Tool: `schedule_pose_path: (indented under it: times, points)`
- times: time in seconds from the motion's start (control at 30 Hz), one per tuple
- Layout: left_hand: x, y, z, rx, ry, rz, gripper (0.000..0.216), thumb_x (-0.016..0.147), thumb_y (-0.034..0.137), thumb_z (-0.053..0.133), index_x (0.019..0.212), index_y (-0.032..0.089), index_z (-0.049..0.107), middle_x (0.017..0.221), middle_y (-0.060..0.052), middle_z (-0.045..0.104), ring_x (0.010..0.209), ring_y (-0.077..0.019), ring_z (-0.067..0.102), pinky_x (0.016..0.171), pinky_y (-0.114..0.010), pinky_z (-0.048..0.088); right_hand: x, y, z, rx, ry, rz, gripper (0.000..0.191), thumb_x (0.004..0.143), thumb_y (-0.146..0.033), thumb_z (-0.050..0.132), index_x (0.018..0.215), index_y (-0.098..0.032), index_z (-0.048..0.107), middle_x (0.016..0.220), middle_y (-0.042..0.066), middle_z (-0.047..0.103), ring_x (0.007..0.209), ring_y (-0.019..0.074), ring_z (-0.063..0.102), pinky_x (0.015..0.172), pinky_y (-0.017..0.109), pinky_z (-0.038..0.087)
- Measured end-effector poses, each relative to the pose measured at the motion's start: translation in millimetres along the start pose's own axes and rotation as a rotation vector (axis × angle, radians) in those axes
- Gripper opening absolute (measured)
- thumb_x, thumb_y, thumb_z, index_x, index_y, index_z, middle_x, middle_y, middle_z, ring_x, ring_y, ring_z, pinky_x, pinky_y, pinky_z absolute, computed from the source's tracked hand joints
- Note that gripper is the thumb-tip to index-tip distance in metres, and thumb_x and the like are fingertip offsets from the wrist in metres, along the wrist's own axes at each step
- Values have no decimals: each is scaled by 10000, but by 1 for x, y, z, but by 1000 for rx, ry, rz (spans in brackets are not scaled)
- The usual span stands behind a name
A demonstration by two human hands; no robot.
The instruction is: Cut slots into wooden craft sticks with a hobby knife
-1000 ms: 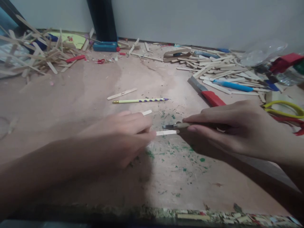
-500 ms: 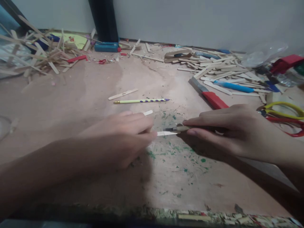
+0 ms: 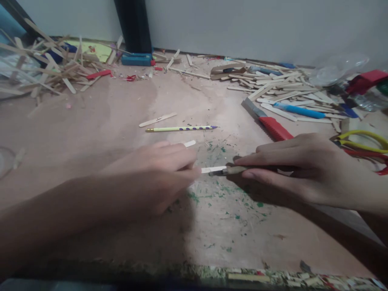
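My left hand (image 3: 163, 173) is closed, pinching a pale popsicle stick (image 3: 214, 169) whose free end points right. Beyond its fingers another pale stick end (image 3: 190, 143) pokes out, the rest covered by the hand. From the right, my right hand (image 3: 291, 169) grips a slim tool with a beige handle and a dark tip (image 3: 216, 173). That tip lies against or just over the near edge of the stick; contact is hard to tell. A yellow pencil with purple spots (image 3: 182, 129) and a loose popsicle stick (image 3: 157, 120) lie farther back.
A red-handled box cutter (image 3: 273, 127) lies just behind my right hand, with yellow-and-red-handled scissors (image 3: 363, 141) beside it. Heaps of popsicle sticks (image 3: 287, 87) and a blue pen (image 3: 300, 110) are at back right. More sticks (image 3: 54, 68) pile at back left. Green specks mark the table (image 3: 227, 238).
The slim tool's dark tip has moved from the stick's far side to its near side, slightly toward me. My left hand stays almost still with the popsicle stick.
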State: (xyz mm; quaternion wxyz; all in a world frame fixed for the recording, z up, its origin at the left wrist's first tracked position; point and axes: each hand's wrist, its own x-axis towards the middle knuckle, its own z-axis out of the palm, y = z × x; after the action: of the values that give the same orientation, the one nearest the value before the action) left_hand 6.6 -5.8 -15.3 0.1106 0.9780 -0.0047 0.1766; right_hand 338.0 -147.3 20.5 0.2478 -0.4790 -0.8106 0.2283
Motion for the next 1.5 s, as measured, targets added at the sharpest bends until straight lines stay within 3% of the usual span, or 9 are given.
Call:
schedule_pose_path:
  times: [0.23,0.43,0.73,0.87,1.07,1.27,1.5]
  points:
    - [5,4,-6,3,-37,4,290,1179,24,619,1010,218,753,996,-38,723,823,-218,559,779,-405,403,-1,3,4,-43,26,-58,304,1333,-442,728,1276,-269,971,866,21,899,585,138,744,500,299,506]
    - [5,2,-4,-5,-19,12,273,1161,26,629,1007,222,741,993,-34,714,824,-219,550,782,-408,396,-3,7,4,-42,39,-50,242,1313,-413,755,1284,-291,963,838,1,844,557,142,668,604,329,610]
    - [7,4,-5,-26,-25,-3,300,1168,26,601,982,209,749,970,-40,693,828,-228,544,766,-408,391,-2,9,7,-66,36,-74,283,1333,-453,718,1302,-281,941,846,15,819,556,139,632,483,329,440]
    - [10,5,-6,-22,-98,-31,306,1175,29,606,985,212,761,1000,-59,723,858,-237,590,780,-412,418,-2,11,5,-44,13,-73,288,1317,-473,748,1312,-287,966,829,19,818,555,153,641,497,328,464]
    - [8,5,-7,-24,-81,-33,302,1138,30,613,942,229,727,985,-53,706,854,-234,562,776,-409,398,-1,15,3,-38,10,-44,318,1312,-517,748,1331,-310,988,836,35,851,576,175,672,543,339,510]
    - [9,7,-9,-30,-85,-24,293,1137,16,628,955,211,751,977,-49,687,851,-232,570,771,-405,410,1,13,7,-55,-14,-88,255,1306,-372,768,1361,-240,979,939,53,895,637,154,733,586,303,539]
    - [10,7,-12,-2,-176,-84,270,1154,62,621,998,224,769,991,-57,723,870,-242,584,785,-406,422,-2,9,1,-43,22,-14,318,1301,-562,758,1278,-331,975,869,29,877,617,191,748,522,356,530]
